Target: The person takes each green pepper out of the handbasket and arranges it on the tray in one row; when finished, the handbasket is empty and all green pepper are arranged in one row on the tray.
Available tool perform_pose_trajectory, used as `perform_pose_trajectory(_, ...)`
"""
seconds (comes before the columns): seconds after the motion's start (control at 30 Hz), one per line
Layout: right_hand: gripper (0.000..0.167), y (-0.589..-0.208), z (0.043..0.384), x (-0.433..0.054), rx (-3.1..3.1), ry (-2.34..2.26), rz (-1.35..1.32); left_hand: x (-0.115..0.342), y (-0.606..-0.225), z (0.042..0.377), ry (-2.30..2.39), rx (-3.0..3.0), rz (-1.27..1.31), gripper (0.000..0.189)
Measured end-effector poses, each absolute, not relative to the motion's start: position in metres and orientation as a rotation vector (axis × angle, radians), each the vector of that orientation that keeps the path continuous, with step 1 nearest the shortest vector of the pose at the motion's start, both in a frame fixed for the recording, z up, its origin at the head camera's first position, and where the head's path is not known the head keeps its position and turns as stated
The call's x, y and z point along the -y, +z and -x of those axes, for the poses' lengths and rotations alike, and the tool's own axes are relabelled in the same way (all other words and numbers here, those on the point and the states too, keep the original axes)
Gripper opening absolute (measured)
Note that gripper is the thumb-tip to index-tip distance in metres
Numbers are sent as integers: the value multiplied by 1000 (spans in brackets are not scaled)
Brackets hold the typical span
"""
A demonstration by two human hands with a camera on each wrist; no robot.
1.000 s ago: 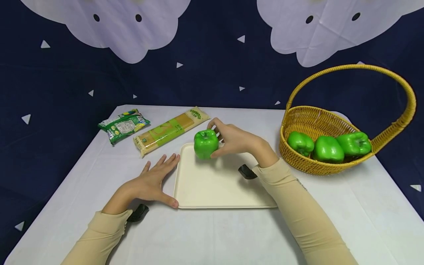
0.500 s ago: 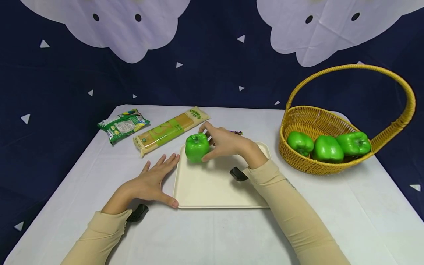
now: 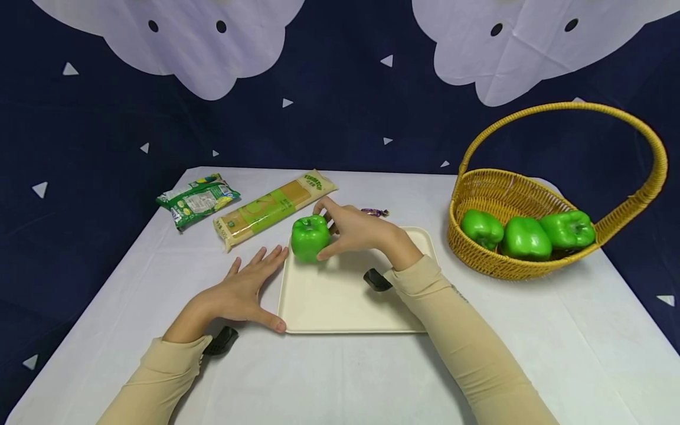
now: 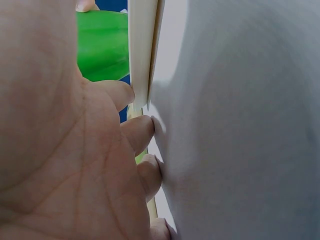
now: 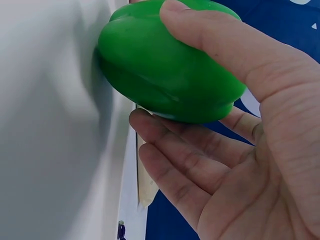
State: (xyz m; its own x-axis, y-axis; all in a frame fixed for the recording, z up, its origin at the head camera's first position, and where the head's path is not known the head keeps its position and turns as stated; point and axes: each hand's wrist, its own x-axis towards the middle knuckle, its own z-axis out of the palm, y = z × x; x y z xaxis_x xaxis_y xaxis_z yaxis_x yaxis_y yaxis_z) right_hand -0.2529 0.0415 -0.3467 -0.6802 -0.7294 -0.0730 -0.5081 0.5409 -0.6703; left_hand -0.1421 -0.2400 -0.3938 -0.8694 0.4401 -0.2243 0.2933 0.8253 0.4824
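The green bell pepper is at the far left corner of a cream rectangular tray, grasped between thumb and fingers of the right hand. The left hand, fingers spread and grasping nothing, touches the tray's left edge. The white-covered bench also bears a long noodle packet, a green snack bag, a purple-wrapped candy and a wicker basket with three more peppers. Behind hangs a dark blue backdrop with pale clouds and triangles.

We've got the bare left hand, palm to camera, fingertips down on the white cloth tabletop beside a smooth cream tray; glossy green rounded pepper partly behind palm.
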Motion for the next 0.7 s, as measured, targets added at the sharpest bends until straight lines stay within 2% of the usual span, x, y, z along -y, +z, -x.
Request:
perform_pose_trajectory(0.2,89,-347,253,-40,-2454,-878,1025,240,-393,142,633,-2679,-553,152)
perform_pose_trajectory(0.7,91,-347,252,-39,-2401,-926,1045,240,-391,140,630,-2684,-554,151)
